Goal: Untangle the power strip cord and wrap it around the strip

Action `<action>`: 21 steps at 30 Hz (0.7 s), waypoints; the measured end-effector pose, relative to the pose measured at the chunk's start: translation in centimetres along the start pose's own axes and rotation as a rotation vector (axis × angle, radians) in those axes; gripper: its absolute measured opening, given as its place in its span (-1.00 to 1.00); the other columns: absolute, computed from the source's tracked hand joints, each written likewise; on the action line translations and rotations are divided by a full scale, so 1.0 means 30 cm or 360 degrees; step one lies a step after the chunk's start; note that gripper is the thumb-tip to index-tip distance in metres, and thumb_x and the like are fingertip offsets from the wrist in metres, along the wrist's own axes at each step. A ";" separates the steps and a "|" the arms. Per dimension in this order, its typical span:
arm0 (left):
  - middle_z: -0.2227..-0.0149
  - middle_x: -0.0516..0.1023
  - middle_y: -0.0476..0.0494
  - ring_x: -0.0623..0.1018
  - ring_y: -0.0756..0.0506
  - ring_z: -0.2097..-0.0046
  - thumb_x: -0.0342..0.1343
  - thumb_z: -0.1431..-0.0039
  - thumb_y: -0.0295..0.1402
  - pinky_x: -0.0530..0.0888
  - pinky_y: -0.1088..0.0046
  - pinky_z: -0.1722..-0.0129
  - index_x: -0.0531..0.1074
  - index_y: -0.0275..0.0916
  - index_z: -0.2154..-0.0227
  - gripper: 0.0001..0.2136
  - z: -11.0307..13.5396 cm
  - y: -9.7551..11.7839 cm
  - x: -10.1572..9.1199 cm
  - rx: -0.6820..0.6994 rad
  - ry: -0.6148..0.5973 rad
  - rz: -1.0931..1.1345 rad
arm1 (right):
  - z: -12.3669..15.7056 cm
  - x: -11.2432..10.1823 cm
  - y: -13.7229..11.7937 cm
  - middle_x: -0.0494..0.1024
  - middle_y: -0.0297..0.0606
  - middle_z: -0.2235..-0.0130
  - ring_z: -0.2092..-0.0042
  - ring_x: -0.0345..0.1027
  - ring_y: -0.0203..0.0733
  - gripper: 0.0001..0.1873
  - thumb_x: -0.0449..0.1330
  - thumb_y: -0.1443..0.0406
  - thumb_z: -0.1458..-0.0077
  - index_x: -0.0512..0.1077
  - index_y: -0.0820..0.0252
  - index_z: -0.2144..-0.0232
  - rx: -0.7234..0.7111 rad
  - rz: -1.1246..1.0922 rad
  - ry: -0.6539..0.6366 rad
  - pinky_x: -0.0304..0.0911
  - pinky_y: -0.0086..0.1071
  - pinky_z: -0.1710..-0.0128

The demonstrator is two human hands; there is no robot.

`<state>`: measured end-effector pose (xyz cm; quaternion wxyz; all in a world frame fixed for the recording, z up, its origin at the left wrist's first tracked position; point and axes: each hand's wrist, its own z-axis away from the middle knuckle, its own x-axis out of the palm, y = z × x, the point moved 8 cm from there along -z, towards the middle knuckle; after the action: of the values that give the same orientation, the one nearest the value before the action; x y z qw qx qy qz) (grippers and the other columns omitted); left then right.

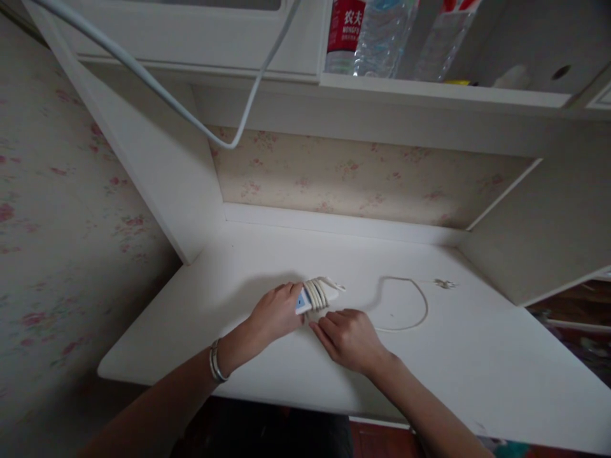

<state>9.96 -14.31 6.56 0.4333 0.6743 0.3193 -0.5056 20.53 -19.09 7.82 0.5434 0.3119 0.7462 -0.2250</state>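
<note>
My left hand [278, 312] is wrapped round one end of a white and blue power strip [301, 301], held above the white desk. Several turns of its cream cord [316, 294] circle the strip's other end. Close beside it, my right hand [351, 337] is closed with thumb and fingers pinched on the cord, just below the coils. From that hand the loose cord [426, 310] runs right in a wide curve over the desk to what looks like a plug [445, 284]. My left palm hides part of the strip.
The white desk [210, 350] has a side panel [157, 152] at left and another at right. Overhead, a shelf [449, 89] carries plastic bottles [384, 38]. A thick pale cable [229, 145] hangs down in front of the upper cabinet.
</note>
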 end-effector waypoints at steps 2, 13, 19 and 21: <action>0.17 0.51 -0.16 0.51 -0.18 0.11 0.11 -0.01 -0.42 0.40 0.32 0.12 0.30 -0.21 0.13 -0.69 0.011 0.032 0.023 0.0086 -0.0041 -0.0049 | -0.018 -0.017 -0.010 0.46 -0.27 0.54 0.51 0.25 -0.31 -0.60 -0.08 0.24 -0.28 0.40 0.20 0.52 -0.0116 0.0018 0.0034 -0.16 -0.31 0.46; 0.22 0.53 -0.07 0.52 -0.14 0.21 0.15 0.01 -0.29 0.40 0.35 0.19 0.31 -0.17 0.14 -0.67 0.146 0.229 0.004 0.0830 -0.0280 -0.0054 | -0.084 -0.075 0.214 0.33 -0.32 0.69 0.58 0.17 -0.36 -0.41 -0.12 0.13 -0.29 0.32 0.22 0.71 0.0141 -0.0339 0.0097 -0.07 -0.40 0.45; 0.24 0.51 -0.10 0.51 -0.14 0.20 0.12 0.01 -0.26 0.40 0.35 0.17 0.31 -0.21 0.18 -0.69 0.179 0.264 -0.088 0.0785 -0.0135 0.0119 | -0.076 0.065 0.358 0.25 -0.38 0.71 0.58 0.21 -0.35 -0.32 -0.20 -0.02 -0.26 0.28 0.20 0.74 0.0728 -0.1023 0.0145 0.07 -0.46 0.46; 0.25 0.51 -0.10 0.51 -0.14 0.21 0.13 0.03 -0.27 0.41 0.36 0.17 0.31 -0.21 0.19 -0.69 0.168 0.254 -0.123 0.0698 -0.0064 0.0202 | -0.068 0.122 0.376 0.32 -0.36 0.68 0.54 0.26 -0.32 -0.29 -0.25 -0.04 -0.26 0.32 0.19 0.72 0.0821 -0.1003 0.0114 0.11 -0.45 0.43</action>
<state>13.49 -22.07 11.51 0.3136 0.7609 0.1501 -0.5479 26.37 -8.97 4.99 0.3254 0.2017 0.7429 -0.5492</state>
